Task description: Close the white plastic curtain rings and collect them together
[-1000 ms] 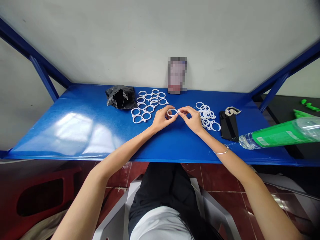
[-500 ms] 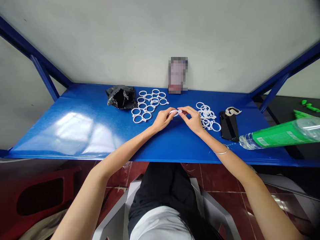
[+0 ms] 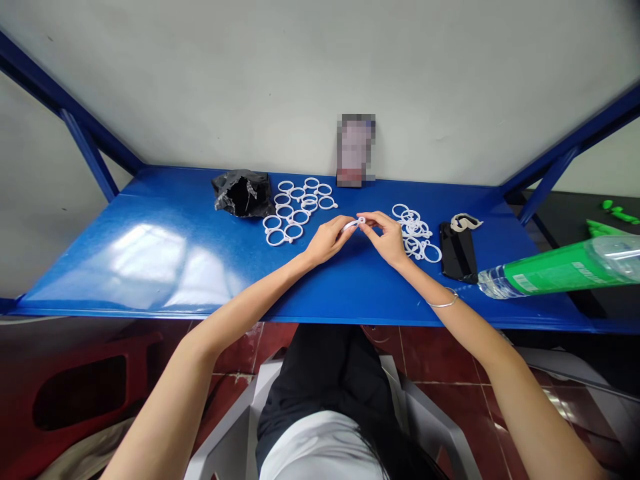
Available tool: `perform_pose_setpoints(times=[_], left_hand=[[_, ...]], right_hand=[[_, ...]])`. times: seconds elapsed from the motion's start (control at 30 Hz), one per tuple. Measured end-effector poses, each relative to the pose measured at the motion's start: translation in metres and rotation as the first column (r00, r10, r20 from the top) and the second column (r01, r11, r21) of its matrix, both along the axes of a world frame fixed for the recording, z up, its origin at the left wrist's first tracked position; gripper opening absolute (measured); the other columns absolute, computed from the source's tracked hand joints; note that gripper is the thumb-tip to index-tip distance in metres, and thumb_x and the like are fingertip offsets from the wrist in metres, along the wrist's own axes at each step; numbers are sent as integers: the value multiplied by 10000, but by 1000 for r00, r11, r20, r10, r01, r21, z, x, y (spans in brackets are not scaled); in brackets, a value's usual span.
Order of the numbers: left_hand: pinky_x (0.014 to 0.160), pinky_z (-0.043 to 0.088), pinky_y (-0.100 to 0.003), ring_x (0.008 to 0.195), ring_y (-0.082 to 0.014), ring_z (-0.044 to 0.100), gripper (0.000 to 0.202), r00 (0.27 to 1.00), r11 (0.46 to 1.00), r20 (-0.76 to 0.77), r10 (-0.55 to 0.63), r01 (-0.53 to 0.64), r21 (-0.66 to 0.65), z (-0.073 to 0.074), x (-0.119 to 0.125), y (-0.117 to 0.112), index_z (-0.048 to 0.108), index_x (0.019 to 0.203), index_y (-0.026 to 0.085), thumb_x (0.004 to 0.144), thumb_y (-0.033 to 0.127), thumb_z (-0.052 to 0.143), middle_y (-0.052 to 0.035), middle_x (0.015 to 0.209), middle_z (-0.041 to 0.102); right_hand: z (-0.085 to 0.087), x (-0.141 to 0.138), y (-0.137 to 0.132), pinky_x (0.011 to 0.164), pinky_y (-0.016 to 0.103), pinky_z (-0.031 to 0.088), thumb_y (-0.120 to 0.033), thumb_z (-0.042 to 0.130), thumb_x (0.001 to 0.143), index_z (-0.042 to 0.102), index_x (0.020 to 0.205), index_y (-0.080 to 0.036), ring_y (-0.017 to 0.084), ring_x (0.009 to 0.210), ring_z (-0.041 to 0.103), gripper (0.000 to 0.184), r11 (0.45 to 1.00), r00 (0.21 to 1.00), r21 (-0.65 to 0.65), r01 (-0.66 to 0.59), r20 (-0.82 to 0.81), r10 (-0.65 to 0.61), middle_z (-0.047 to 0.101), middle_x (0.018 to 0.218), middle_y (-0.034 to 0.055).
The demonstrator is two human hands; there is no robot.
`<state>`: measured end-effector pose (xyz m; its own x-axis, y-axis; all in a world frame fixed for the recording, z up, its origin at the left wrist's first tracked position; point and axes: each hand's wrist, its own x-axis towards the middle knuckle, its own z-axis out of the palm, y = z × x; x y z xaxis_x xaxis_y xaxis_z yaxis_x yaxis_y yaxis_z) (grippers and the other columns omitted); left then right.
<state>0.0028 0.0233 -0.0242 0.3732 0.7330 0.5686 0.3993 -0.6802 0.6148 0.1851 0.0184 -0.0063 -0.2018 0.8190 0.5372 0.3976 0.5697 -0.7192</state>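
On blue table (image 3: 150,267): spread ring pile (image 3: 299,207) at back-centre, tangled ring pile (image 3: 417,237) right of centre, black phone (image 3: 456,252) further right. Over table centre, left hand (image 3: 327,240) and right hand (image 3: 387,240) both closed in a fingertip pinch on one white ring (image 3: 353,223), apparently just clear of the surface. Versus a second ago: tipped from face-on open loop to edge-on sliver, pinch tighter; reads as mid-squeeze, not yet set down.

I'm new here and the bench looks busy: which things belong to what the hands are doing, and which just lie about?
In use: left hand, right hand, white ring pinched between them, spread rings, heaped rings.
Lying about: black bag, phone, bottle.
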Motion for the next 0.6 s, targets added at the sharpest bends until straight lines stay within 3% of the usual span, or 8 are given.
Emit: perform_pose_setpoints(times=[0.23, 0.37, 0.6], left_hand=[[625, 435, -252, 635, -124, 545, 474, 1000, 1000, 23, 21, -20, -4, 2, 1, -1, 613, 918, 170, 1013, 530, 320, -40, 771, 618], [618, 432, -260, 615, -126, 547, 511, 995, 992, 96, -9, 21, -123, 4, 2, 0, 598, 821, 176, 996, 575, 331, -22, 682, 600], [636, 477, -259, 606, -125, 575, 557, 965, 928, 259, -49, 140, -346, 7, 1, 1, 602, 747, 163, 965, 619, 368, -20, 631, 617]], right_hand=[[-6, 3, 6, 776, 346, 590, -459, 649, 881, 721, 1016, -225, 189, 805, 700, 279, 997, 994, -74, -2, -110, -7, 735, 958, 56], [-10, 4, 9, 798, 338, 597, -473, 676, 856, 714, 1013, -218, 193, 838, 712, 301, 993, 985, -117, -8, -171, -12, 738, 962, 58], [-12, 4, 11, 818, 338, 608, -470, 687, 848, 705, 1009, -218, 201, 875, 722, 300, 991, 973, -134, -26, -231, -6, 746, 992, 66]])
